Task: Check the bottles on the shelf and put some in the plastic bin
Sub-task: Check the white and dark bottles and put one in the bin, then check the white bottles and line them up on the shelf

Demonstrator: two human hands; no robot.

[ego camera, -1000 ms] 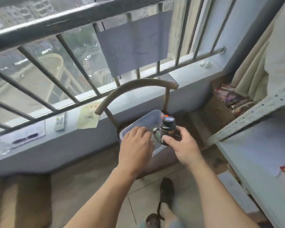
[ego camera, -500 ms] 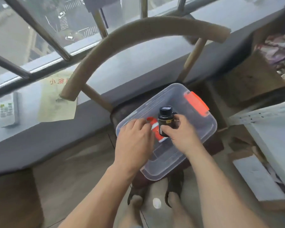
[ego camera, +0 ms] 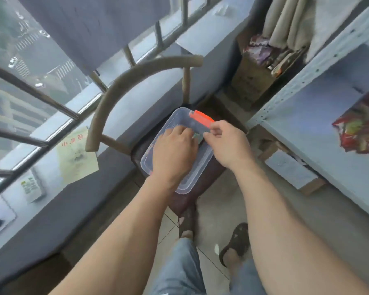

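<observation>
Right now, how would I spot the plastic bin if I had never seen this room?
Find the chair with the curved backrest below the barred window. On its dark seat sits the clear plastic bin, under both of the person's hands. Its bright orange latch at the far end sets it apart from everything nearby.

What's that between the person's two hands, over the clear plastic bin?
Head view: a small greenish object, too blurred to identify, sits between left hand and right hand, over the bin.
</observation>
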